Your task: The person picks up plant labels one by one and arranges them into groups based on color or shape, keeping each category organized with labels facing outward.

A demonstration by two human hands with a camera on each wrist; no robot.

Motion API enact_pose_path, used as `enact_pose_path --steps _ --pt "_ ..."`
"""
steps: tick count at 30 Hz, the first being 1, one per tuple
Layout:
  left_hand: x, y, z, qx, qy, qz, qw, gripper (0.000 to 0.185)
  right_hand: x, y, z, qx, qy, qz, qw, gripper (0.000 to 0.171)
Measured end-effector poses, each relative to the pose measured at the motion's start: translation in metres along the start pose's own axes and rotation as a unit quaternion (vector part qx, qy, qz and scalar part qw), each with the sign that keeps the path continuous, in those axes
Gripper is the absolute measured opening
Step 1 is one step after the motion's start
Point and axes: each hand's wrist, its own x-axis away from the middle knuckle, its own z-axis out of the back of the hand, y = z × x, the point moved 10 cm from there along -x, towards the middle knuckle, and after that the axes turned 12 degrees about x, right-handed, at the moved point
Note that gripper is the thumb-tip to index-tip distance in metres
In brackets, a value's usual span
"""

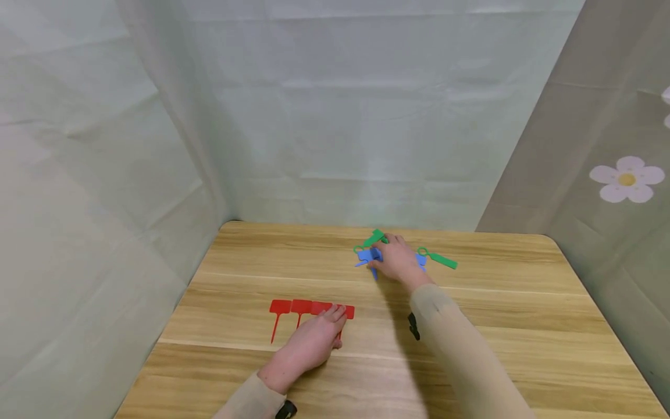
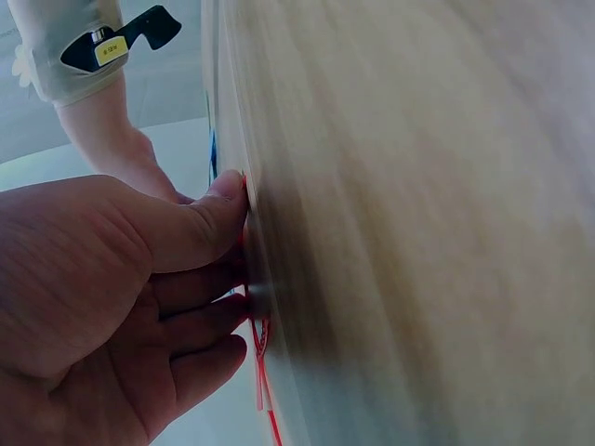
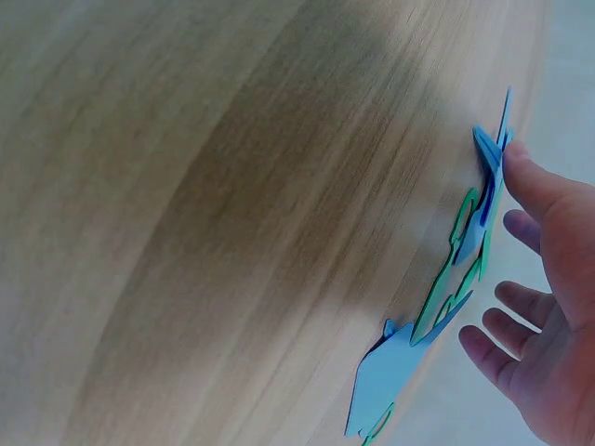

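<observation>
Flat red plant tags (image 1: 280,306) with thin pointed stems lie in a row on the wooden table, front left of centre. My left hand (image 1: 318,334) rests over the right end of this row, fingers extended onto the tags and covering part of them. Farther back, my right hand (image 1: 396,259) is at a loose cluster of blue tags (image 1: 363,256). Its thumb (image 3: 526,177) and index finger are at a tilted blue tag (image 3: 488,153), pinching it; the other fingers are spread apart. Beside the blue ones lies a green looped tag (image 1: 373,238), partly behind the hand.
Another green looped tag (image 1: 444,261) lies right of my right hand. More blue (image 3: 386,376) shows under that hand in the right wrist view. Pale cloth (image 1: 366,116) hangs behind the wooden table (image 1: 497,302) and along its sides.
</observation>
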Motion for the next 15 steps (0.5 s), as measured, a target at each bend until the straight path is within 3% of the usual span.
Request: enact_pose_path --steps 15 --pt "-0.0004 -0.0013 -0.0024 0.005 -0.009 0.007 0.9999 0.058 -0.0046 0.0032 -0.0061 0.022 -0.014 -0.004 1.000 0.063"
